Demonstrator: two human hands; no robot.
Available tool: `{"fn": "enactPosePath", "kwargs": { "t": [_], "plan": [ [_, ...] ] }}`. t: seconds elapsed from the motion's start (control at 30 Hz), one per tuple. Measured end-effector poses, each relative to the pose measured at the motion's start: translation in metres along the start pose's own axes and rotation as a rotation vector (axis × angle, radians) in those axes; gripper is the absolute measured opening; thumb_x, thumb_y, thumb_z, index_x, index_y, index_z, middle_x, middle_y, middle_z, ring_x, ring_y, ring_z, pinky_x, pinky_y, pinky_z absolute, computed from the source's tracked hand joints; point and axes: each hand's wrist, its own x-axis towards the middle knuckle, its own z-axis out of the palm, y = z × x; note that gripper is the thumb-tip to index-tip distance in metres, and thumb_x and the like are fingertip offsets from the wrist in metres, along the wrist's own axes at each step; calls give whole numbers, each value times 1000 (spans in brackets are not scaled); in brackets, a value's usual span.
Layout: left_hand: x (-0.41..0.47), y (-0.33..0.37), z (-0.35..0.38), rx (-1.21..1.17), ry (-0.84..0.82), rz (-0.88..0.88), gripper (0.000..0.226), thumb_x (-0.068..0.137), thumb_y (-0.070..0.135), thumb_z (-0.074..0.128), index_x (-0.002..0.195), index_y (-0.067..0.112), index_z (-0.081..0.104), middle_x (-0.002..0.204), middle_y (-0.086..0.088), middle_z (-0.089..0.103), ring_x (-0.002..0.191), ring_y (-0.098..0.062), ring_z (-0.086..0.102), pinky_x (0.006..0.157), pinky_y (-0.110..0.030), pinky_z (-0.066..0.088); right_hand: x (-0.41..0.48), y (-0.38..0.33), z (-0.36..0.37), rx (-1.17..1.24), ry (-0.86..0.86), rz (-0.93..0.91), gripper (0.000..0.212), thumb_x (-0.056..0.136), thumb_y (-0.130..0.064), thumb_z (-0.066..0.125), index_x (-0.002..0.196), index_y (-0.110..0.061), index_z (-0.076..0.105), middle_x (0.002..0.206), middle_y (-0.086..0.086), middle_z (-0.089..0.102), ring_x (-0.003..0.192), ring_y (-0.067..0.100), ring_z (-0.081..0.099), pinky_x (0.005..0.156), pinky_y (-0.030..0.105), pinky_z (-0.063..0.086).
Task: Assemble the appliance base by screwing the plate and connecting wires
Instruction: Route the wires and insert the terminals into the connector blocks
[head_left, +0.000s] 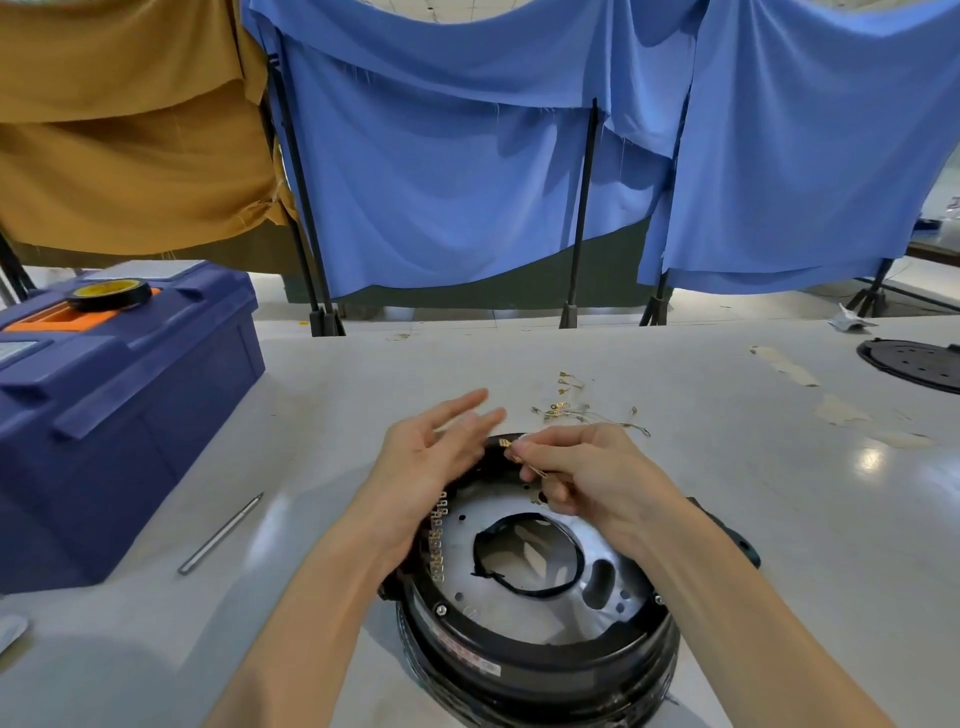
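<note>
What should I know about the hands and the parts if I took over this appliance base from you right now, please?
Left hand: open, fingers straight, at the far left rim of the base.
Right hand: pinches small brass terminals above the far rim.
Metal plate sits in the base; screws show at its near edge, so it looks fastened.
More loose terminals lie on the table beyond the base; a metal rod lies left of it.
Left: connecting the wires, apparently just begun.
</note>
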Motion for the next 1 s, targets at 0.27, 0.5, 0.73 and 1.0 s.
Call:
{"fn": "enactPosePath", "kwargs": {
  "t": [0.27, 0.5, 0.73, 1.0],
  "plan": [
    [-15, -32, -28, 213, 231, -34, 20, 97, 17, 56, 107, 27, 71, 101, 13, 74, 102, -4, 67, 97, -29, 50, -4, 13, 24, -185, -17, 108, 5, 85, 12, 64, 84, 16, 64, 57, 20, 60, 41, 24, 61, 41, 25, 50],
    [-20, -45, -24, 219, 362, -6, 20, 93, 11, 62, 105, 21, 74, 103, 8, 74, 101, -5, 67, 96, -29, 50, 13, 12, 45, -302, -42, 233, 11, 86, 14, 61, 97, 18, 59, 61, 23, 58, 39, 26, 60, 41, 27, 53],
    [-25, -53, -27, 103, 385, -74, 11, 89, 21, 68, 93, 20, 78, 90, 5, 77, 91, -11, 72, 86, -31, 54, 20, 23, 51, -328, -30, 242, 8, 87, 12, 62, 94, 15, 59, 59, 22, 58, 37, 24, 58, 36, 23, 46],
    [-26, -56, -24, 63, 417, -81, 14, 90, 24, 67, 89, 19, 80, 84, -1, 77, 87, -21, 73, 84, -41, 56, 20, 27, 49, -322, -42, 258, 2, 89, 12, 59, 90, 12, 57, 59, 21, 58, 40, 26, 60, 39, 27, 49]
  ]
}}
